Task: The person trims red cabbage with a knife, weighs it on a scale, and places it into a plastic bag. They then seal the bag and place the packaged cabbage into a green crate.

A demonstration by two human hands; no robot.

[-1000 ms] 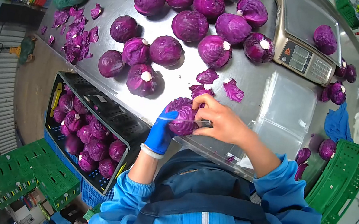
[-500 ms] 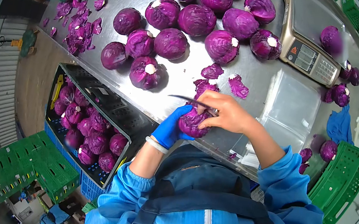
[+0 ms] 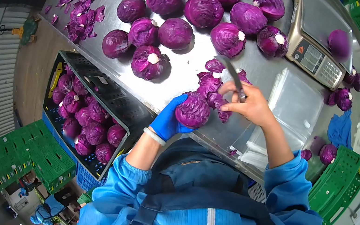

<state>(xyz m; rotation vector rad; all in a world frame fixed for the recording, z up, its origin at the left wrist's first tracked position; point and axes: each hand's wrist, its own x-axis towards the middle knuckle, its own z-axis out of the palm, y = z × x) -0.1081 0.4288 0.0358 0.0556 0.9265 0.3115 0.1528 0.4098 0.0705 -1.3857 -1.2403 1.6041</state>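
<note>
My left hand (image 3: 167,119), in a blue glove, is wrapped around a red cabbage (image 3: 193,110) at the front edge of the steel table (image 3: 102,70). To its right, my bare right hand (image 3: 254,106) grips a knife (image 3: 234,76), its curved blade pointing up and away from the cabbage. A loose purple leaf (image 3: 223,115) hangs by the thumb of my right hand, beside the cabbage. Peeled cabbage leaves (image 3: 208,83) lie on the table just beyond both hands. Further back sit several whole red cabbages (image 3: 175,33), some showing pale cut stems.
A scale (image 3: 316,59) with a cabbage on it stands at the back right, near a stack of clear plastic bags (image 3: 298,100). Leaf scraps (image 3: 81,19) lie at the left. Below the table edge is a black crate (image 3: 99,88) of cabbages; a green crate (image 3: 335,189) stands right.
My right hand has moved right, off the cabbage, and the knife blade has swung upward. A leaf has come away from the cabbage, which my left hand still holds.
</note>
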